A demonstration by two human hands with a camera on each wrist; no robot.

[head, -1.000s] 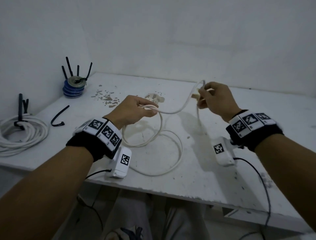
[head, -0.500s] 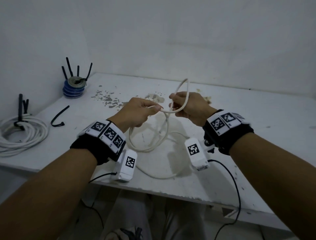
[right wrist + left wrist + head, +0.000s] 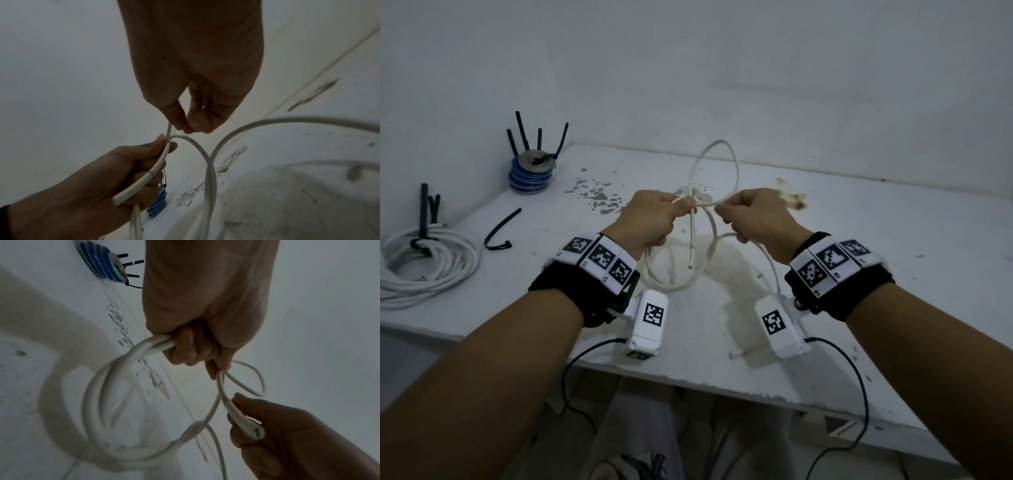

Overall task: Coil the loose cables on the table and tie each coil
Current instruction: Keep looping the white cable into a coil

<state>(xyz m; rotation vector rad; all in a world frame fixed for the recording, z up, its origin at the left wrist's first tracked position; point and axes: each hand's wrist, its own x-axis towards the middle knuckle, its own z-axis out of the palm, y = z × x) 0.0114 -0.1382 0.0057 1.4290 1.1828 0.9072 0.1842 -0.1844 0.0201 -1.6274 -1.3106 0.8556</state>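
A thin white cable [image 3: 714, 146] is held above the white table [image 3: 893, 274] between both hands. My left hand [image 3: 674, 207] grips the gathered loops [image 3: 98, 402], which hang beneath it as a small coil [image 3: 674, 284]. Its thumb and forefinger pinch a strand next to my right hand [image 3: 726, 210]. The right hand pinches the same strand [image 3: 170, 129] from the other side. One loop arches up over both hands. The cut cable end [image 3: 691, 263] dangles free between them. Another run drops past my right wrist to the table.
At the left edge lies a bigger white coil [image 3: 424, 267] bound with a black tie. A loose black tie [image 3: 500, 229] lies near it. Blue reels with upright black ties [image 3: 532, 171] stand at the back left. Brown crumbs [image 3: 794, 200] sit beyond my right hand.
My right hand has swung left with its strand until it meets the left hand. A tall loop now stands above them, and the coil has drawn tighter under the left hand.
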